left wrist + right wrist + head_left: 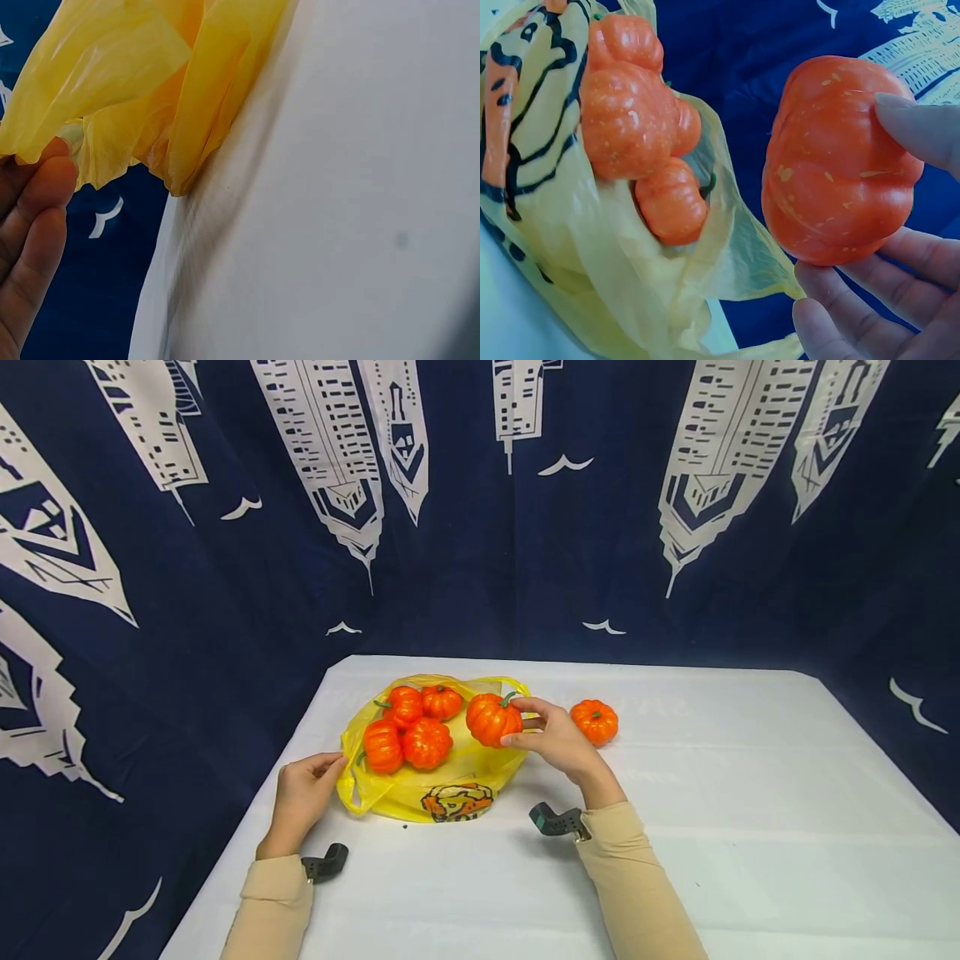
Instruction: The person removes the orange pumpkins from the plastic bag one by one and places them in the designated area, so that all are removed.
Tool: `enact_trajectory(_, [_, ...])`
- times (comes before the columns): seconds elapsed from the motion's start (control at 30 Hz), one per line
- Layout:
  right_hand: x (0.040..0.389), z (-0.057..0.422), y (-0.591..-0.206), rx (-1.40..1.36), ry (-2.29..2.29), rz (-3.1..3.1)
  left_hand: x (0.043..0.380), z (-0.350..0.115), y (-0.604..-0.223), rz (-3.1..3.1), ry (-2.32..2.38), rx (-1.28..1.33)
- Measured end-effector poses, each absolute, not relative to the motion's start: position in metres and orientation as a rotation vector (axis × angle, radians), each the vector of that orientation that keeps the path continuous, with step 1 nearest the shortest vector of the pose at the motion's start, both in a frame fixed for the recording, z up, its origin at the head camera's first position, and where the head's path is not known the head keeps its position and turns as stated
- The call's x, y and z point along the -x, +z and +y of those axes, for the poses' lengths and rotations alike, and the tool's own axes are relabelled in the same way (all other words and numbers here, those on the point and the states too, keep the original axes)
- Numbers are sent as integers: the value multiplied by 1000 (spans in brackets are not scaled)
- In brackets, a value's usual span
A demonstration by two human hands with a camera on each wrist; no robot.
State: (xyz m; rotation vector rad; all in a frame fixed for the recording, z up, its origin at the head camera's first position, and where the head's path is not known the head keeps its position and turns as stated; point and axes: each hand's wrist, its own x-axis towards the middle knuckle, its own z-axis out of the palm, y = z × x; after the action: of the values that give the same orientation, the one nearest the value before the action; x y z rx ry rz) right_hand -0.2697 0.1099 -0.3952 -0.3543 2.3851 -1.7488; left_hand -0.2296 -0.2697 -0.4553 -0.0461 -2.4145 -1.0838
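Observation:
In the head view my right hand (pixel 558 739) grips a small orange pumpkin (pixel 492 720) with a green stem, held over the right part of a yellow plastic bag (pixel 397 806). The right wrist view shows this pumpkin (pixel 840 161) between the thumb and fingers, apart from the other pumpkins. Several orange pumpkins (pixel 427 744) lie together in the bag's left half. At the bag's left edge my left hand (pixel 303 793) pinches the plastic. In the left wrist view the fingertips (pixel 52 180) meet the bag's thin yellow film (pixel 105 60).
One more pumpkin (pixel 595 722) sits on the white table (pixel 750 827), right of the bag and beyond my right hand. A dark blue cloth (pixel 480 568) with white building prints hangs behind the table. An animal print (pixel 457 802) marks the bag's front.

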Motion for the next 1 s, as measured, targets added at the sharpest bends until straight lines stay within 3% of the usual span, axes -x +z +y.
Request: enact_trajectory(1.0, [261, 155, -378, 302, -1777, 2480, 230, -269, -456, -2442, -1090, 17])
